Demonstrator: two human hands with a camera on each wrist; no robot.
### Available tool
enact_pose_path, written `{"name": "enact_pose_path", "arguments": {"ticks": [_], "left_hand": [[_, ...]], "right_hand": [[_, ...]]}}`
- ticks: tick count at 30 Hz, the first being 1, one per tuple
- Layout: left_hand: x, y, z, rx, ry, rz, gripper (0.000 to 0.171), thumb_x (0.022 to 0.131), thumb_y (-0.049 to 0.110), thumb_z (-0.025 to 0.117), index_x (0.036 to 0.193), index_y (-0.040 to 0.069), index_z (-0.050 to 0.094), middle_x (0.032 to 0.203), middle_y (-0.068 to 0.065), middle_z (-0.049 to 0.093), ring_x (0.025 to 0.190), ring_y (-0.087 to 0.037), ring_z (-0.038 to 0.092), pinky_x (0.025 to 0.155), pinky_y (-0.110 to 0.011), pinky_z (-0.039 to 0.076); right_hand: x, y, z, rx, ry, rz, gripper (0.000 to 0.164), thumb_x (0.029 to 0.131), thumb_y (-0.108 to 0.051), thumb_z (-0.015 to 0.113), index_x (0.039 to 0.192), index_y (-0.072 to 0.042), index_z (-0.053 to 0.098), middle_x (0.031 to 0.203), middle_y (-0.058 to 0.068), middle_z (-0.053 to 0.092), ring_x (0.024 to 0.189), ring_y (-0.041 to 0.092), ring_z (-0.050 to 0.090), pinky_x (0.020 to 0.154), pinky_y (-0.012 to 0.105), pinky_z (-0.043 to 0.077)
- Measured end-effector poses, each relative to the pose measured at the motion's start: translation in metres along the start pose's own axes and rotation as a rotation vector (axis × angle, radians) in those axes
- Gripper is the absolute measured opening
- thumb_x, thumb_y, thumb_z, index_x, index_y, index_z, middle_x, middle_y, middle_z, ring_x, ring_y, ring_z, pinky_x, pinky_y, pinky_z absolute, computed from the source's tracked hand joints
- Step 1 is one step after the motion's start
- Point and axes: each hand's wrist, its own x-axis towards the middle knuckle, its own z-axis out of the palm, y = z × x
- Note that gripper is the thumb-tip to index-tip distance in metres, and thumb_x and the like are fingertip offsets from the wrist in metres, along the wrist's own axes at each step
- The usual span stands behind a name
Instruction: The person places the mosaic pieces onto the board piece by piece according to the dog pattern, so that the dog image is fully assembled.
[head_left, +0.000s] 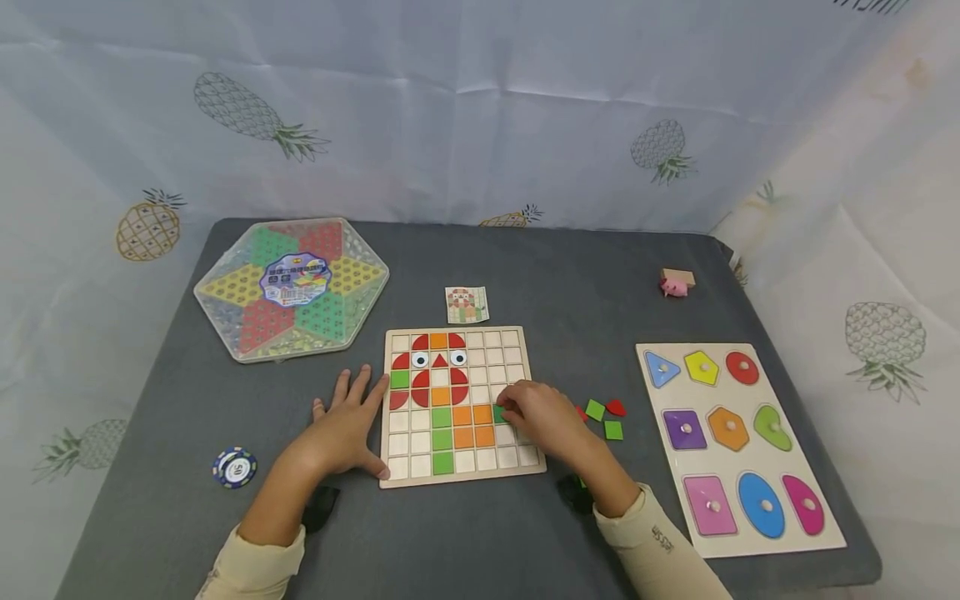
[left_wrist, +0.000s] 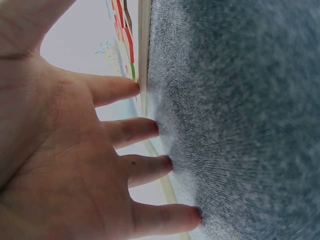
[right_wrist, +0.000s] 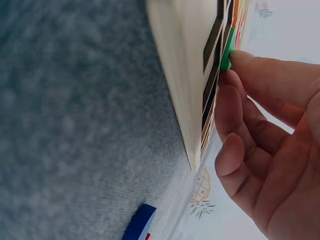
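A wooden grid board (head_left: 463,479) lies flat on the table, its cells partly filled with red, orange and green tiles and two round eye tiles. My right hand (head_left: 543,417) is over the board's right half, thumb and fingertips pinching a green tile (right_wrist: 228,52) at a cell just right of the orange tiles (head_left: 474,426). With fingers spread, my left hand (head_left: 341,433) rests on the table, thumb and index fingertip at the board's left edge. Its palm and outstretched fingers (left_wrist: 145,167) fill much of the left wrist view.
A small picture card (head_left: 467,306) lies behind the board. Loose green tiles (head_left: 613,430) and red ones sit to its right, before a knobbed shape puzzle (head_left: 701,462). At left are a hexagonal game box (head_left: 217,287) and a poker chip (head_left: 234,467); a pink pig figure (head_left: 674,287) stands back right.
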Motion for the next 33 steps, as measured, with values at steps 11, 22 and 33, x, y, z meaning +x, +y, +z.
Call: {"name": "enact_pose_path", "arguments": {"ticks": [11, 22, 33], "left_hand": [[-0.001, -0.001, 0.004, -0.011, -0.005, 0.016, 0.129, 0.044, 0.043, 0.087, 0.146, 0.009, 0.016, 0.149, -0.022, 0.003, 0.134, -0.046, -0.004, 0.089, -0.075, 0.007], [0.002, -0.004, 0.003, 0.000, 0.012, 0.018, 0.130, 0.044, 0.045, 0.087, 0.146, 0.009, 0.016, 0.149, -0.022, 0.004, 0.133, -0.046, -0.004, 0.089, -0.075, 0.006], [0.002, -0.002, 0.002, -0.008, -0.003, 0.003, 0.129, 0.044, 0.045, 0.087, 0.146, 0.009, 0.016, 0.149, -0.022, 0.004, 0.133, -0.046, -0.004, 0.090, -0.075, 0.006]], "right_hand": [[-0.019, 0.012, -0.011, -0.007, 0.069, 0.080, 0.016, 0.079, -0.015, 0.070, 0.094, -0.017, 0.067, 0.087, -0.007, 0.061, 0.070, 0.004, 0.053, 0.062, 0.025, 0.045], [-0.049, 0.071, -0.034, -0.132, 0.123, 0.218, 0.024, 0.073, -0.007, 0.073, 0.096, -0.008, 0.067, 0.094, 0.007, 0.062, 0.083, 0.022, 0.059, 0.074, 0.042, 0.049], [-0.053, 0.079, -0.031, -0.177, 0.172, 0.220, 0.023, 0.070, -0.005, 0.073, 0.092, -0.008, 0.067, 0.084, 0.006, 0.062, 0.074, 0.021, 0.058, 0.067, 0.040, 0.049]]}}
